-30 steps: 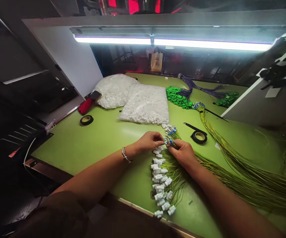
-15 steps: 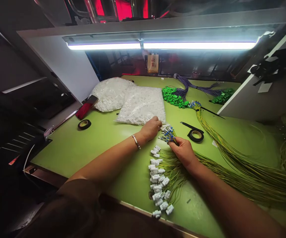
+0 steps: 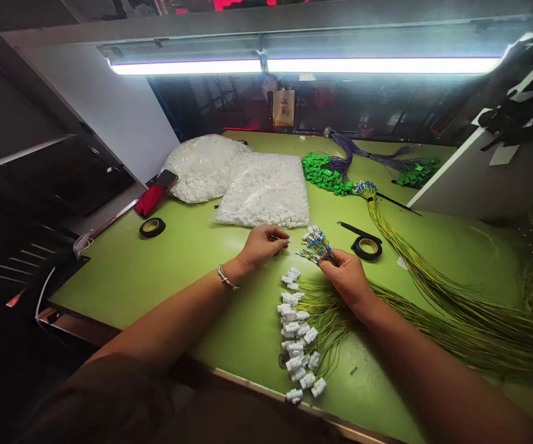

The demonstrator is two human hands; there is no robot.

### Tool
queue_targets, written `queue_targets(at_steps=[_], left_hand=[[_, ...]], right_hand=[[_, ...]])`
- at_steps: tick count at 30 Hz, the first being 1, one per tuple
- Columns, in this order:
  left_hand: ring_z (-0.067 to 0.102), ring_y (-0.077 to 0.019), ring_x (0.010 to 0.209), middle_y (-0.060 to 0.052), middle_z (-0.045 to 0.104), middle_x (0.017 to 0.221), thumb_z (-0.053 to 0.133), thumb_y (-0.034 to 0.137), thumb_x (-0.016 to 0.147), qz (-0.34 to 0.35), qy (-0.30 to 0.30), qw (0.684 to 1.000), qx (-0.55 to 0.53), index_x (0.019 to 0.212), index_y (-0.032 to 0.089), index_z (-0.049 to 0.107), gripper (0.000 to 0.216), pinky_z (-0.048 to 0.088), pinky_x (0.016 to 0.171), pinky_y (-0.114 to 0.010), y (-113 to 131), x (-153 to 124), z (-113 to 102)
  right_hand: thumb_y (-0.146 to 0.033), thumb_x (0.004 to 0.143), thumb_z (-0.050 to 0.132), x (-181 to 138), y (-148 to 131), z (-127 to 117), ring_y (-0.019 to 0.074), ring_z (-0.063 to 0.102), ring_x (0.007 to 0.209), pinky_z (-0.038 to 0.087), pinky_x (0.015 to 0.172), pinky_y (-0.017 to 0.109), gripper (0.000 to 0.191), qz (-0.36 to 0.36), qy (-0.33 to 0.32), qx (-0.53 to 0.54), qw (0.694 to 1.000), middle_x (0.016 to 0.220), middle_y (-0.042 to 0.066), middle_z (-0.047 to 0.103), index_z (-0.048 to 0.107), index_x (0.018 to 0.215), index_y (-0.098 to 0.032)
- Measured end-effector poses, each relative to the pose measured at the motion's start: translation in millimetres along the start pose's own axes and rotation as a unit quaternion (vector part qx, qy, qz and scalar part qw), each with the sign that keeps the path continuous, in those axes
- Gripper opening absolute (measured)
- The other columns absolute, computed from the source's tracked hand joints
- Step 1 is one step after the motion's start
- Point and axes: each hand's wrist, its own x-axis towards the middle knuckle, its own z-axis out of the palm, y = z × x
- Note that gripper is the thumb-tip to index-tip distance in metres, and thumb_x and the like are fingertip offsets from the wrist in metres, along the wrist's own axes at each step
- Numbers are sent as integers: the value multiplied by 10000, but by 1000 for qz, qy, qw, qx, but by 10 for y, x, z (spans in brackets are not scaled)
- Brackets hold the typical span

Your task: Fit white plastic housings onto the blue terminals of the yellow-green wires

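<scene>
My left hand (image 3: pixel 262 245) pinches a small white connector housing (image 3: pixel 289 240) between thumb and fingertips; most of the piece is hidden. My right hand (image 3: pixel 348 275) is closed round a bundle of yellow-green wires, whose crimped ends with blue and silver terminals (image 3: pixel 318 245) fan out towards my left hand. A few loose white housings (image 3: pixel 311 230) lie behind these ends. Below my right hand, a column of white connectors (image 3: pixel 296 348) fitted on yellow-green wires (image 3: pixel 324 327) rests on the green table.
Two clear bags of white housings (image 3: pixel 262 191) sit at the back. Rolls of black tape (image 3: pixel 366 247) lie right and left. Green connectors (image 3: pixel 324 174) and another tied wire bundle (image 3: pixel 389 240) are at the back right. A red-and-black item (image 3: pixel 150 200) lies far left.
My left hand has drawn back left from the loose housings, with a small white housing now in its fingertips. My right hand keeps its hold on the wires. The view has tipped slightly down.
</scene>
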Motion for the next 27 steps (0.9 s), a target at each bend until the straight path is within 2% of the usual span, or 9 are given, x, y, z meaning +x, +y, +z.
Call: queue_targets(at_steps=[3, 6, 10, 17, 21, 27], left_hand=[[608, -109, 610, -32, 670, 673, 758, 261, 622, -75, -47, 981, -171, 810, 96, 666, 268, 490, 662, -254, 72, -147, 85], [630, -116, 646, -47, 688, 696, 811, 263, 551, -100, -83, 963, -235, 794, 84, 680, 328, 495, 700, -252, 134, -232, 190], [638, -122, 640, -42, 685, 670, 830, 255, 523, -114, -100, 957, -249, 765, 86, 682, 330, 498, 702, -256, 109, -238, 231], [620, -108, 634, -37, 683, 703, 813, 249, 570, -92, -124, 960, -235, 812, 96, 686, 313, 485, 675, -243, -17, -219, 190], [592, -88, 606, -33, 673, 701, 819, 258, 559, -83, -122, 963, -227, 804, 93, 682, 326, 468, 639, -226, -6, -224, 190], [578, -79, 590, -26, 654, 659, 823, 263, 539, -75, -117, 966, -218, 748, 84, 667, 316, 457, 603, -208, 46, -215, 196]], right_hand=[[-279, 654, 518, -15, -2, 10, 91, 252, 547, 214, 495, 238, 193, -7, -4, -21, 1000, 544, -46, 274, 400, 531, -189], [-267, 664, 507, -27, 0, 17, 93, 269, 547, 226, 494, 235, 168, -11, -3, -28, 1000, 549, -44, 288, 420, 545, -185], [-260, 664, 505, -37, 1, 21, 92, 282, 541, 232, 494, 234, 167, -19, -2, -56, 998, 542, -44, 303, 421, 542, -185], [-248, 655, 487, -43, 4, 18, 90, 276, 528, 232, 492, 235, 154, -25, 9, -85, 996, 526, -47, 304, 416, 532, -187], [-226, 648, 486, -45, 23, 13, 88, 279, 533, 237, 501, 234, 177, -34, -9, -96, 995, 536, -45, 299, 364, 524, -192], [-263, 698, 494, -17, 6, -11, 92, 272, 550, 245, 504, 232, 207, -34, -70, -29, 997, 549, -42, 295, 386, 537, -188]])
